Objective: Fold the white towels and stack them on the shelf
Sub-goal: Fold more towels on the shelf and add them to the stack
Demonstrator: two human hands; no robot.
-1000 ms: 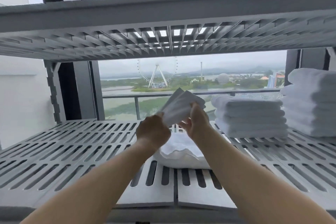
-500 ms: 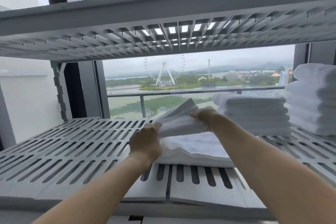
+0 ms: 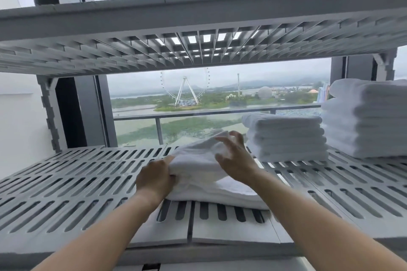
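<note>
Near the front edge of the slatted grey shelf (image 3: 66,182), about midway along, a folded white towel (image 3: 198,158) lies on a second towel (image 3: 233,193). The left hand (image 3: 156,179) grips the top towel's left end, fingers curled round it. The right hand (image 3: 235,160) is spread loose over its right side, grasping nothing. It's blurred, so I can't judge contact. Toward the shelf's right end sit a low stack (image 3: 286,136) and a taller stack (image 3: 370,116).
</note>
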